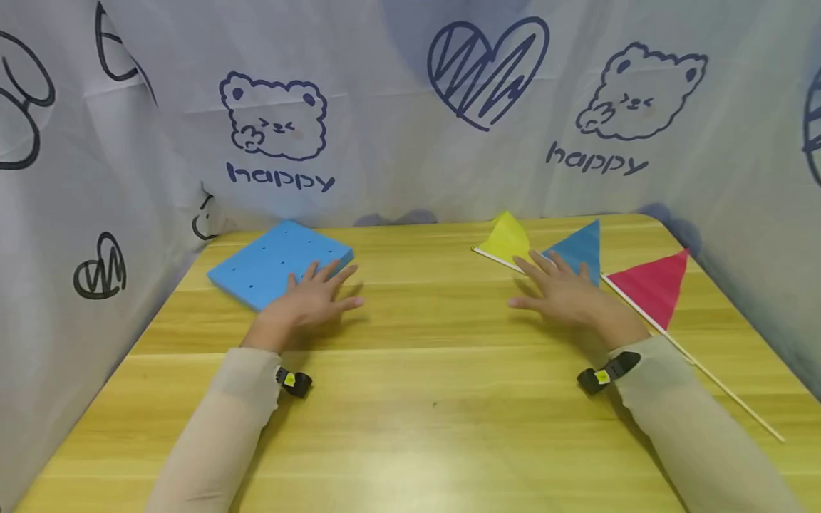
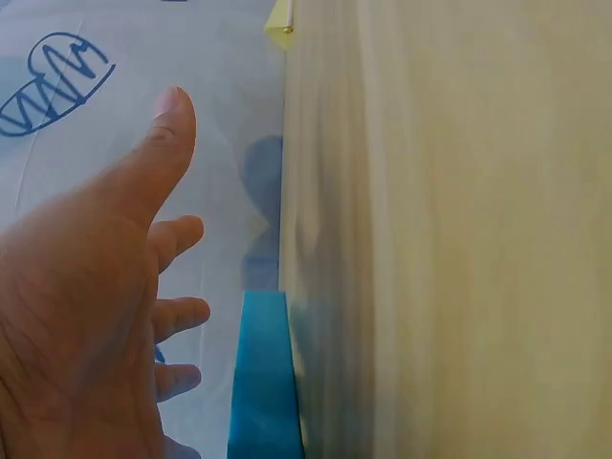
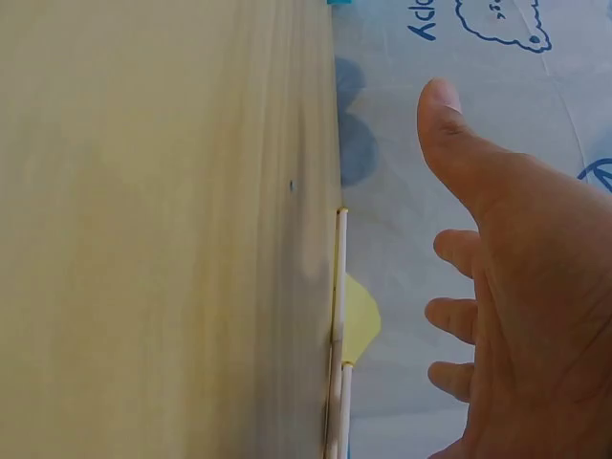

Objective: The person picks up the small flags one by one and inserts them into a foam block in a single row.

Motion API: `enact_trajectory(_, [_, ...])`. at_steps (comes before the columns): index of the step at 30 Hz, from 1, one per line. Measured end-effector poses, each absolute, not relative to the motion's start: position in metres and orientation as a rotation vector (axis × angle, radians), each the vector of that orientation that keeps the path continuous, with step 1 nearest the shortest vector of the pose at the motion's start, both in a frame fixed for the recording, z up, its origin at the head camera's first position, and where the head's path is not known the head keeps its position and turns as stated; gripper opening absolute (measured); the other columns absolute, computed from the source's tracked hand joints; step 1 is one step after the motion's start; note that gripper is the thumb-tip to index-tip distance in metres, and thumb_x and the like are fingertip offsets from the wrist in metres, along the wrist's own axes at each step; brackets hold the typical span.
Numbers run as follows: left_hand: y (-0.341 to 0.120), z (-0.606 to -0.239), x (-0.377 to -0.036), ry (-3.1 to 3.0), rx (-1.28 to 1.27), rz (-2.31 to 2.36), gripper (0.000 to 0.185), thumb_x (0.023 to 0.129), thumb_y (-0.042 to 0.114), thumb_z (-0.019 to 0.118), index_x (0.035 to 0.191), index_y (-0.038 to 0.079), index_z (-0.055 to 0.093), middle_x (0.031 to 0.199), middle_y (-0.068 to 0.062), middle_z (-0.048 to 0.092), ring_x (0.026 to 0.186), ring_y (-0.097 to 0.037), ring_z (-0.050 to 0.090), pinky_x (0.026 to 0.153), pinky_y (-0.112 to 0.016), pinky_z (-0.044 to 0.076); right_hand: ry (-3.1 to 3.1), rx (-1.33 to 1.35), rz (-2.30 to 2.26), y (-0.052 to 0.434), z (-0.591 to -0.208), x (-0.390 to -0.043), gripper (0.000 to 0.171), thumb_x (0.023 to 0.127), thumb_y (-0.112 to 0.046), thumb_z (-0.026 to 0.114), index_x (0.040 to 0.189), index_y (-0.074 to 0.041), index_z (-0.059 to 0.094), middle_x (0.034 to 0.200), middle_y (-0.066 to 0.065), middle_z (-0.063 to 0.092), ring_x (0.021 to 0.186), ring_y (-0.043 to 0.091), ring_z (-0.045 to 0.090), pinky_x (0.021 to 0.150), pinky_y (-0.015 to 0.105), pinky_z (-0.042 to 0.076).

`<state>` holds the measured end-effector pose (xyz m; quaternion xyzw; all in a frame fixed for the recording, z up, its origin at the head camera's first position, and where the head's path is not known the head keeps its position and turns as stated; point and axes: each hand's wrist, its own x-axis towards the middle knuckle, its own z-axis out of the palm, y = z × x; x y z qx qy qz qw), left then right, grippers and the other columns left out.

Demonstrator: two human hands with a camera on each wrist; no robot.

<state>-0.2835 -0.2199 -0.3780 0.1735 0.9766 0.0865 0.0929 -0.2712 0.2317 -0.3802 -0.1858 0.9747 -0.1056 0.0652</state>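
Bear-printed cloth (image 1: pixel 378 157) backs a wood-grain table (image 1: pixel 417 399) — on it, a blue perforated board (image 1: pixel 279 260) near the left hand (image 1: pixel 311 299), fingers apart, and triangular flags (image 1: pixel 580 246) partly hidden by the right hand (image 1: pixel 564 292), fingers also spread.

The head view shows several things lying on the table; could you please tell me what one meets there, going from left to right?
Blue board → yellow pennant → blue pennant → red pennant.
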Motion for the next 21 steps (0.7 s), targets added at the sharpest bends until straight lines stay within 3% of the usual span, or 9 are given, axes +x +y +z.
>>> enact_trajectory(11, [-0.255,-0.376,-0.293,2.969,0.468,0.305,0.081,0.095,0.070,0.034,0.158,0.022,0.019,0.161,-0.020,0.013,0.142,-0.052,0.004,0.102,-0.078,0.005,2.946,-0.600,-0.346,0.227,-0.378,-0.270,0.092,0.090,-0.074,0.042,0.159,-0.021,0.013,0.162,0.016,0.009,0.145,0.045,0.002,0.103,0.076,-0.001])
enact_trajectory(21, [-0.295,-0.378,-0.302,2.978,0.342,0.332,0.078,0.098,0.066,0.030,0.158,0.019,0.018,0.159,-0.025,0.012,0.140,-0.056,0.003,0.099,-0.080,0.002,2.926,-0.679,-0.355,0.215,-0.375,-0.279,0.088,0.091,-0.071,0.045,0.159,-0.026,0.014,0.163,0.012,0.011,0.146,0.042,0.001,0.105,0.074,-0.002])
